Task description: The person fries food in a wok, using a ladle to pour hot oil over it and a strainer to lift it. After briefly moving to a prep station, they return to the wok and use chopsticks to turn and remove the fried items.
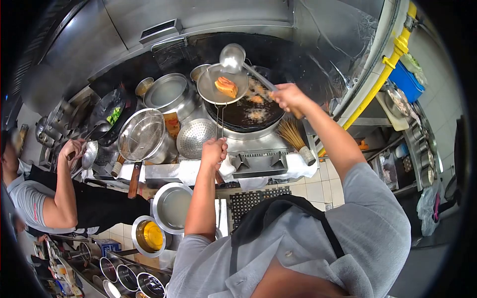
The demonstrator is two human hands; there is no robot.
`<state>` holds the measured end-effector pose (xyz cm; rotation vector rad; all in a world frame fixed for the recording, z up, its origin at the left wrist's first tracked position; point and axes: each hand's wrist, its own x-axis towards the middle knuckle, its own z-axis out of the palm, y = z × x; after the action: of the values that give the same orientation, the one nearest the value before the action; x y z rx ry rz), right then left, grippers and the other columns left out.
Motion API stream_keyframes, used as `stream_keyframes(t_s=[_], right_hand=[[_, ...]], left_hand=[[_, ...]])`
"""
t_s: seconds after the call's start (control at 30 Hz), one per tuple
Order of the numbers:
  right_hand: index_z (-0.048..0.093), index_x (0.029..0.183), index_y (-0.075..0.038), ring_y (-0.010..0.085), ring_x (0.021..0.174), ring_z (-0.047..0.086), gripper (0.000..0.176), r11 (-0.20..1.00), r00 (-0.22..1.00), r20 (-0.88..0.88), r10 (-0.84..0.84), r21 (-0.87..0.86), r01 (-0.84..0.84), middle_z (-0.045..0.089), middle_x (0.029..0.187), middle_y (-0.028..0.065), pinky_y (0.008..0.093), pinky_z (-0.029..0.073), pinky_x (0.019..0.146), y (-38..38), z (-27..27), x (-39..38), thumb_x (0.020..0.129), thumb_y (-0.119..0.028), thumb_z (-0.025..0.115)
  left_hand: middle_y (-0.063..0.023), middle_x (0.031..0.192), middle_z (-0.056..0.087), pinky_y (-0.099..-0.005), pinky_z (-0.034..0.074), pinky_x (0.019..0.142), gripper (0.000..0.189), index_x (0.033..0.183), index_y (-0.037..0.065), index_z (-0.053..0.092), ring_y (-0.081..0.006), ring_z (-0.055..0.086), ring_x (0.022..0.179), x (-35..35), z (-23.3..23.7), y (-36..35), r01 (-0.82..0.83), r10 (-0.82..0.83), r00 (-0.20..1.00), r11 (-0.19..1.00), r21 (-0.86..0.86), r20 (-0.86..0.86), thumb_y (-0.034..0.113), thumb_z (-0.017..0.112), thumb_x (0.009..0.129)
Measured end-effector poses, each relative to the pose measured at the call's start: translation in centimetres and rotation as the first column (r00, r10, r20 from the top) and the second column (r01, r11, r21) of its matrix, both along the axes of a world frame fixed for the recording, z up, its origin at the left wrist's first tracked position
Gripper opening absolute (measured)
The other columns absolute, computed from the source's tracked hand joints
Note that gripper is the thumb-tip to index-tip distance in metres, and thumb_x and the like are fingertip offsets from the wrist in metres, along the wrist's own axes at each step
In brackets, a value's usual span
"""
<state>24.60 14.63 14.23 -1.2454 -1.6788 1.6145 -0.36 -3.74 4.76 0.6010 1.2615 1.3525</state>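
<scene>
My left hand [214, 153] is closed round the handle of a fine-mesh skimmer [207, 90], held level over the left rim of the wok. On its mesh lies an orange-brown fried piece [226, 87]. My right hand [290, 98] grips the wooden handle of a steel ladle [232, 58], whose bowl hangs just beyond the skimmer's far edge. Dark oil fills the black wok [238, 116] below, with several small pieces frying [256, 99] and bubbling in it. A perforated ladle [196, 139] rests left of my left hand.
A bamboo brush [292, 133] leans at the wok's right front. Left of it stand a large pot [168, 92] and a mesh strainer [142, 133]. At far left a co-worker's hand [72, 148] is by a second wok holding green vegetables [114, 115]. A yellow pipe [370, 99] runs on the right.
</scene>
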Motion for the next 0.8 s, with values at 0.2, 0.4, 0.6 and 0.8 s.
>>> stream_keyframes(t_s=[0.2,0.4,0.6,0.8], right_hand=[[0.061,0.087,0.0,0.0161,0.042,0.051,0.018,0.693,0.962,0.232,-0.14,0.717,-0.072,0.056,0.063,0.0089,0.0321,0.04,0.037,-1.3,0.6,0.1,0.078,-0.015,0.06],[0.056,0.087,-0.001,0.0052,0.041,0.043,0.018,0.801,0.961,-0.276,-0.01,-0.577,-0.157,0.048,0.06,0.0006,0.0222,0.032,0.032,-3.8,-2.2,1.9,0.088,-0.019,0.053],[0.048,0.11,-0.006,0.0004,0.039,0.036,0.023,0.622,0.814,-0.568,-0.121,-0.682,-0.384,0.045,0.064,-0.0038,0.0171,0.025,0.028,-7.2,-4.0,-0.4,0.092,-0.019,0.048],[0.04,0.128,-0.006,0.0024,0.037,0.036,0.037,0.69,0.829,-0.558,0.027,-0.589,-0.42,0.043,0.064,-0.0015,0.0196,0.026,0.027,-7.6,0.4,2.7,0.094,-0.017,0.043]], left_hand=[[0.0007,0.056,0.044,-0.0217,0.02,0.03,0.007,0.087,0.001,0.05,-0.0066,0.034,0.036,-1.1,1.9,1.7,0.086,-0.086,0.996,0.996,-0.019,0.006,0.007,0.047,0.087],[-0.005,0.055,0.05,-0.0293,0.031,0.035,0.016,0.07,0.0,0.053,-0.0141,0.043,0.038,-3.7,0.6,2.7,0.006,-0.032,0.894,0.998,-0.06,-0.446,0.009,0.052,0.083],[-0.0125,0.055,0.054,-0.0361,0.04,0.043,0.021,0.072,-0.005,0.056,-0.0221,0.053,0.045,-9.7,3.4,-4.9,-0.191,0.107,0.724,0.98,-0.049,-0.681,0.013,0.054,0.082],[-0.0018,0.054,0.05,-0.0259,0.024,0.03,0.014,0.078,0.001,0.058,-0.0086,0.041,0.035,-13.0,7.7,-17.3,-0.43,0.338,0.868,0.878,-0.21,-0.363,0.013,0.054,0.084]])
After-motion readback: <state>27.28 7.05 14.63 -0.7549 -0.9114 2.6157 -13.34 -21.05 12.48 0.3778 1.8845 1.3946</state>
